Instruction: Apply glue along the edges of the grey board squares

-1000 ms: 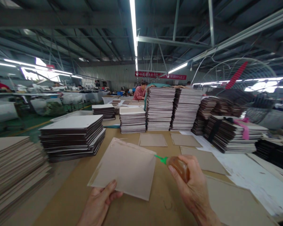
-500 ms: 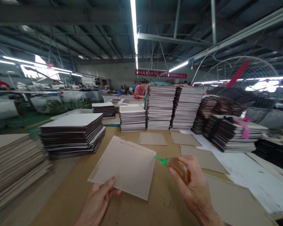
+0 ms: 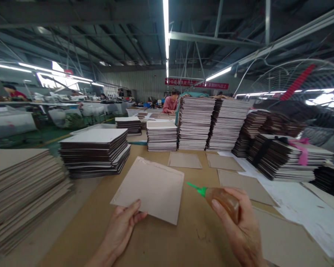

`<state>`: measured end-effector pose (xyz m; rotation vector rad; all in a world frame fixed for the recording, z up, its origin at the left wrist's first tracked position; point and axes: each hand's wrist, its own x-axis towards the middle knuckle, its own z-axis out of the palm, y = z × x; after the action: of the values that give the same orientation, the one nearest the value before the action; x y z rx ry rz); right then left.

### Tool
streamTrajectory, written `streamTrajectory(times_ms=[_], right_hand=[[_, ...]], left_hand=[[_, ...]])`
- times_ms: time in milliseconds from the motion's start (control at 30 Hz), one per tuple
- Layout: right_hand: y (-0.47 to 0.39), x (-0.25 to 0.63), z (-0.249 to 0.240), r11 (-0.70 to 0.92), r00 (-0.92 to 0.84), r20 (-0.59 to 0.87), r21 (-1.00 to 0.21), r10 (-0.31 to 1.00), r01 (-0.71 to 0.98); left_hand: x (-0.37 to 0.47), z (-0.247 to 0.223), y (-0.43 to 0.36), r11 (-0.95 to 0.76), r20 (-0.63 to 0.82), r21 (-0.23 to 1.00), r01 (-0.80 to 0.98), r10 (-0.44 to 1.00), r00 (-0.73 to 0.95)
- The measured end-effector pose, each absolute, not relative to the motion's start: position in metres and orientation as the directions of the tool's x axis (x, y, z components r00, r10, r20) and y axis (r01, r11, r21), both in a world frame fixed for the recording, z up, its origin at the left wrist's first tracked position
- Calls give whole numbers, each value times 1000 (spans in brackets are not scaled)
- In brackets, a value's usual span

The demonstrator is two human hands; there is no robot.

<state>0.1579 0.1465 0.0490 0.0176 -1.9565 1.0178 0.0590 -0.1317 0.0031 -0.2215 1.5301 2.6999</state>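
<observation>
A flat grey-beige cardboard panel (image 3: 153, 187) is pinched at its near edge by my left hand (image 3: 125, 226), thumb on top. It is held tilted over the brown work surface (image 3: 167, 244), with shiny glue-like streaks along its far and left edges. My right hand (image 3: 242, 222) is wrapped around a squeeze glue bottle (image 3: 224, 200) of amber liquid. The bottle's green nozzle (image 3: 196, 188) points left, a small gap from the panel's right corner. Right of the bottle lies another panel (image 3: 247, 187) on the table.
Two more panels (image 3: 185, 160) lie farther back. Tall stacks of dark-edged boards (image 3: 197, 124) rise behind them, with another stack (image 3: 96, 154) at left. A pile of bare panels (image 3: 19, 193) stands at far left. A fan (image 3: 297, 83) is at right; a co-worker (image 3: 171, 104) sits beyond.
The glue bottle has moved right, so its nozzle is now away from the panel's corner. My left hand still holds the panel. The whole view has shifted slightly.
</observation>
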Motion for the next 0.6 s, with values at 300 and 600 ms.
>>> streamTrajectory(times_ms=[300,600], right_hand=[[140,165,25,731,-653,734,-548,186,-407],[129,178,28,754,-677,727,-508,115,-417]], left_hand=[[60,1,-133,-523,-127,846,-98,-19,-992],[59,3,-131,-523,-133,845,-108,-11,-991]])
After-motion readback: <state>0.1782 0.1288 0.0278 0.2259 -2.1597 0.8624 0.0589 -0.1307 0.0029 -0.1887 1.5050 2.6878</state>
